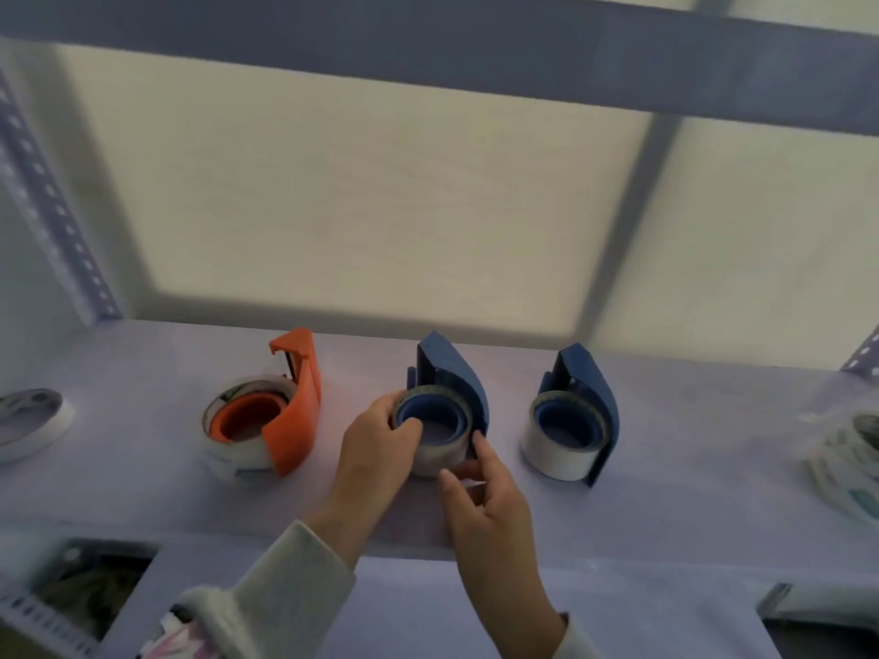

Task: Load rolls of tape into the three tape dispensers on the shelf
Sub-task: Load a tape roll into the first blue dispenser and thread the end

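Head view, both hands, left (380, 435) and right (480, 487), pinching roll (430, 456) in middle dispenser (456, 378), orange dispenser (297, 406) left, blue dispenser (585, 397) right, spare rolls (842, 459) at shelf (142, 492) edge.

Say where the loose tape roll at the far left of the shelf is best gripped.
Judging by its pose, grip the loose tape roll across its outer wall, fingers coming from above: it lies flat, hole upward, with bare shelf around it and nothing touching.
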`<state>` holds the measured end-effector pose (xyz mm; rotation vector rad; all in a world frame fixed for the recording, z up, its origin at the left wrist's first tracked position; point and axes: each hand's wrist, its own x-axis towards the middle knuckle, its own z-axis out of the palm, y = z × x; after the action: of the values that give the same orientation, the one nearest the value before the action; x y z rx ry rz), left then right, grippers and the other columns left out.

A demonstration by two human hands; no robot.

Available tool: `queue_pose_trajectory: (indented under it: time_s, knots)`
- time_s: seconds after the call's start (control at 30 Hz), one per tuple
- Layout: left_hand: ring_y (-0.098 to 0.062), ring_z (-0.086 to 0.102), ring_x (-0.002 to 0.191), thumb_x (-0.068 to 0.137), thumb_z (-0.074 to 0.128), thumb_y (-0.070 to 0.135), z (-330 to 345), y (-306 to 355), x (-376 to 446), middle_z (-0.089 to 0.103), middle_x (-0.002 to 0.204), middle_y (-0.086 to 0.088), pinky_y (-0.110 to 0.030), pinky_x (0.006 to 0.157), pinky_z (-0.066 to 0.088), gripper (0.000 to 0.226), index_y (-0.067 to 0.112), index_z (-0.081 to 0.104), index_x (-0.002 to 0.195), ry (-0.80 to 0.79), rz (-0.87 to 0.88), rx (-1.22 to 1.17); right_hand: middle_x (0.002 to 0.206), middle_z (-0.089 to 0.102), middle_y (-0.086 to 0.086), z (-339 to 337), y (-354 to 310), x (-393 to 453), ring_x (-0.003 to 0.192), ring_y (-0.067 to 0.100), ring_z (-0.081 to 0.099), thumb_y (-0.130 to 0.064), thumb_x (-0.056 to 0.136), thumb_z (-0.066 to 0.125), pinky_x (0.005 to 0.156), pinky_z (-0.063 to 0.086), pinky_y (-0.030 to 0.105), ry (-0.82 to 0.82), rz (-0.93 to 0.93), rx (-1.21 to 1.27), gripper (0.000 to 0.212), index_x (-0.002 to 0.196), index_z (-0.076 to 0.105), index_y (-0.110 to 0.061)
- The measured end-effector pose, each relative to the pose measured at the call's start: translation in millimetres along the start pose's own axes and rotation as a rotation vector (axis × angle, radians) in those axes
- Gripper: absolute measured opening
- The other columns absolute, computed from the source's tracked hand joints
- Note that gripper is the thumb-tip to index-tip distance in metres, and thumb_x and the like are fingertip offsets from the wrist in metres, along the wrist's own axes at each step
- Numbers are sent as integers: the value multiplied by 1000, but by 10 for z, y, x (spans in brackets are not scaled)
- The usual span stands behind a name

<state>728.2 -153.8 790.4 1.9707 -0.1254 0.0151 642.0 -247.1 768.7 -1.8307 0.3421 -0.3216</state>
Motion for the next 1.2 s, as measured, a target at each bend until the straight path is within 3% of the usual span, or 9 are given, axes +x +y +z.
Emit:
queue_pose_trajectory:
  time_s: [0.13, 0.27, 0.43, 0.53, 0.63, 0.73, 0.9, 1.07, 1.2]
  knots:
    - [-5, 58, 89, 85, 53, 4, 35, -14, -58, 63, 99, 8, -5, 63, 40, 36, 18, 61, 118, -18, 9, -7, 126, 53, -3, -152, 68, 92, 102, 4, 57, -21, 92, 61, 84, 47, 15, 25, 38, 11, 61, 148, 34, -18]
    - [0, 57, 86, 86, 55, 6, 22, -59, -85, 63, 99, 10, -3, 63, 43, 35, 19, 60, 118, -38, 17, -48, 146, 43, -8, -167, 78, 139, 131, 5, 42, -18, 93, 60, 108, 37, 23, -8, 38, 111, 66, 151, 27, -18]
    - [-6, 61, 95, 92, 56, 24, -29, -142, -96, 66, 106, 6, -19, 78, 50, 14, 28, 56, 105, -29, -27, -227, 130, 54, -17, -57, 17, 132, 123, 3, 51, -25, 92, 60, 105, 43, 24, -60, -38, 48, 47, 133, 38, -38]
    - [-4, 64, 98, 94, 52, 22, -102, -136, -109, 71, 98, 15, -25, 86, 51, 19, 38, 62, 95, -77, 35, -347, 137, 48, -18, -24, -30, 81, 126, -4, 44, -29, 92, 60, 110, 38, 26, -20, -105, 19, 59, 144, 34, -30]
    - [-2, 63, 104, 96, 48, 18, -181, -58, -111, 72, 106, 15, -23, 88, 51, 25, 35, 65, 104, -133, 115, -473, 136, 43, -26, -24, -158, 35, 125, -15, 39, -28, 92, 61, 107, 34, 17, 36, -178, 46, 56, 140, 33, -39]
    - [-9, 58, 115, 95, 51, 23, -238, -8, -84, 60, 126, -3, -30, 99, 48, 28, 23, 61, 121, -98, 166, -541, 139, 46, -21, 9, -258, 14, 129, -6, 41, -33, 87, 59, 106, 35, 16, 70, -246, 108, 58, 142, 40, -32]
    - [-6, 57, 115, 92, 49, 27, -492, 80, -127, 58, 126, 0, -19, 91, 48, 37, 24, 53, 129, -94, 264, -563, 138, 43, -13, 186, -498, -17, 125, -8, 43, -17, 92, 61, 95, 36, 4, 43, -339, 243, 60, 146, 35, -25]
    - [-15, 61, 110, 93, 48, 32, -1133, -89, -145, 65, 115, 0, -30, 88, 53, 30, 18, 54, 119, 102, 322, -598, 141, 43, -20, 757, -787, -79, 135, 0, 37, -30, 84, 63, 109, 33, 20, -116, -414, 311, 64, 140, 33, -38]
    - [-18, 59, 113, 99, 38, 20, -1772, -342, -130, 63, 121, -5, -31, 91, 51, 28, 11, 53, 121, 288, 322, -579, 138, 46, -9, 1358, -981, -157, 127, 6, 46, -20, 84, 60, 102, 42, 22, -221, -480, 301, 59, 135, 37, -39]
